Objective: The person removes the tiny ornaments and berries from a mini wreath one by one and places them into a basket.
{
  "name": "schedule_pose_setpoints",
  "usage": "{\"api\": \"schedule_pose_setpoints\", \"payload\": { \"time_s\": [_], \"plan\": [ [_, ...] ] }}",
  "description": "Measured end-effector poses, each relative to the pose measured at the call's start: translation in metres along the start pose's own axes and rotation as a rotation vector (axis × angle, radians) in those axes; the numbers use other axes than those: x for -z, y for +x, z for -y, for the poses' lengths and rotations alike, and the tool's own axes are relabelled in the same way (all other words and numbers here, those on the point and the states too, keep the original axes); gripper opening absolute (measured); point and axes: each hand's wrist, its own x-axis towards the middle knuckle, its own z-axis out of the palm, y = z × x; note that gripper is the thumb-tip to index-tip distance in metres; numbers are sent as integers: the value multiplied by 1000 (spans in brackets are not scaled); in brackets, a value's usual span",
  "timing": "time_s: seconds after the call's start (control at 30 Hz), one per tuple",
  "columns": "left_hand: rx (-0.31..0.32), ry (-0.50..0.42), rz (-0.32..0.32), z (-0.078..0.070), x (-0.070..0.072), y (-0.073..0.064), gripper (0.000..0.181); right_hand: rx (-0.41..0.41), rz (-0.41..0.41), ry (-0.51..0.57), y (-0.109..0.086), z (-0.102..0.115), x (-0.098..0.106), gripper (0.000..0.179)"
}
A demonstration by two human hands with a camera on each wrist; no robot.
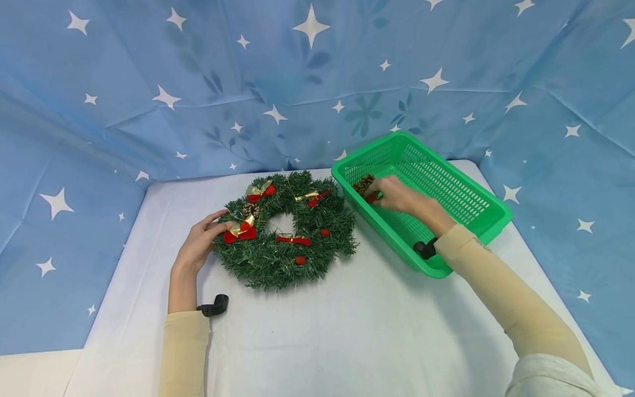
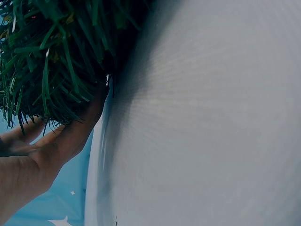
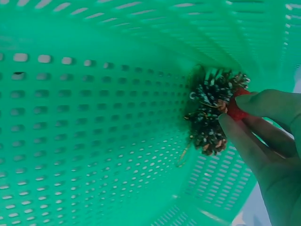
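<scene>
A green Christmas wreath (image 1: 292, 270) lies on the table, decorated with red and gold bows (image 1: 240, 230), small red balls (image 1: 300, 260) and a pine cone (image 1: 250, 210). My left hand (image 1: 199, 242) grips its left edge; the left wrist view has fingers (image 2: 80, 129) reaching beneath the greenery, their tips hidden. Inside the green basket (image 1: 471, 193), my right hand (image 1: 395, 196) pinches a red fuzzy ball (image 3: 236, 108) between thumb and fingers. Several pine cones (image 3: 209, 113) sit right beside that ball, at one end of the basket.
The slotted basket stands at an angle on the white-covered table (image 1: 317, 336), right of the wreath and close to its edge. Behind and at the sides hangs a blue curtain (image 1: 278, 71) with white stars. Black wrist cameras (image 1: 214, 306) are worn on both arms.
</scene>
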Motion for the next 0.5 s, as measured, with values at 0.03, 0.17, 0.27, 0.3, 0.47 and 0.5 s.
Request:
{"api": "schedule_pose_setpoints", "payload": {
  "time_s": [0.03,0.17,0.27,0.3,0.47,0.5],
  "plan": [
    [0,-1,-2,0,0,0,67,6,4,2,-1,-1,-1,29],
    [-1,-3,-3,0,0,0,68,-1,32,6,-2,-4,-7,30],
    [-3,-7,-1,0,0,0,68,-14,44,3,-3,-6,-10,32],
    [-3,-7,-2,0,0,0,68,-16,46,5,-3,-6,-10,32],
    [5,2,-2,0,0,0,68,-18,66,1,-4,-5,-13,40],
    [7,3,-3,0,0,0,68,-23,76,0,-4,-5,-13,43]
  ]
}}
